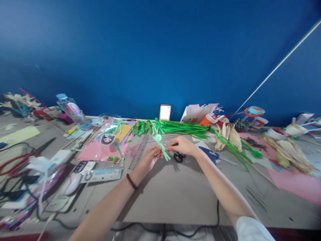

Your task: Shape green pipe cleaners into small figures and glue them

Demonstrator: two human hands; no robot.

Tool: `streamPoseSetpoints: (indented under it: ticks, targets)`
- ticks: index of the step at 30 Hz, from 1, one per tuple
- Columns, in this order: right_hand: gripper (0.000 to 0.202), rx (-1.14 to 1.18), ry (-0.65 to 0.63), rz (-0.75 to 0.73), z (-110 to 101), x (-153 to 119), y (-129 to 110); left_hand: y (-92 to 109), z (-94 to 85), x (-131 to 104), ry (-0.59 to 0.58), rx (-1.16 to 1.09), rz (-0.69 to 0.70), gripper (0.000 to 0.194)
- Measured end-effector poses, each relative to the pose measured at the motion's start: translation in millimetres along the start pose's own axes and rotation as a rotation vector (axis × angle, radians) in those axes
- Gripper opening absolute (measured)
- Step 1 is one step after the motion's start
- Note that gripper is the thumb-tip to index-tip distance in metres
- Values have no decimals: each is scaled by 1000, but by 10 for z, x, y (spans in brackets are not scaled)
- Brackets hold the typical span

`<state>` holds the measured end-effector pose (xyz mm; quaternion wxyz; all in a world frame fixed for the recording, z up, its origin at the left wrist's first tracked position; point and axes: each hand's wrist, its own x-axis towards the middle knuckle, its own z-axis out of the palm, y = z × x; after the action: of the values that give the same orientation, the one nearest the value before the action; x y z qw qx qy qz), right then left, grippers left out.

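1 pale-green figure (157, 138), fuzzy, round-headed w/ thin limbs, is up over the middle of the worktop (170, 197), gripped btwn L hand (151, 157) fingertips. R hand (182, 145) just beside it, thumb & fingers drawn together; can't tell if they pinch anything.

1 pr. scissors (178, 157), black loop handles, by R hand. 1 ruler (139, 152), clear, flat, straight-edged, left of L hand, slanting twd far edge. 1 bracelet (131, 181), dark, beaded-looking, on L wrist.

Along far edge, mid: row of small green figures (148, 127), fuzzy, several, overlapping, no exact count; next to it 1 bundle of green stems (184, 129), long, thin, too many to count.

Twd far L corner: 1 bottle (72, 108), clear plastic, blue cap, tilted. L side: pink paper (92, 153), flat, partly under clear plastic; 1 mouse (71, 183), white, smooth, rounded.

Twd R edge: 2 clumps of husks (292, 152), dry, papery, beige, creased.
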<state>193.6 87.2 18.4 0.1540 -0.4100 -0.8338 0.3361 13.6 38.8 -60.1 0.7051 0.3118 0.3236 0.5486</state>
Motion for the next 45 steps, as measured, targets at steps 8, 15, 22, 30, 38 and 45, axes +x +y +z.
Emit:
streamPoseSetpoints:
  ticks: [8, 15, 22, 30, 38, 45]
  targets:
    - [26, 101, -80, -38, 17, -7, -13, 25, 15, -9, -17, -4, -10, 22]
    - [30, 96, -46, 4, 44, 15, 13, 17, 24, -23, -35, 9, -12, 21]
    - [25, 107, -37, -27, 31, 5, -43, 11, 9, -20, -32, 14, 6, 23]
    - [23, 142, -19, -15, 70, 21, -20, 26, 9, -18, -13, 32, 17, 22]
    - [22, 152, -19, -22, 89, 28, 19, 13, -13, -6, 4, 105, 23, 22]
    - [15, 78, 22, 0, 121, 18, 4, 5, 18, -13, 42, 140, 61, 22]
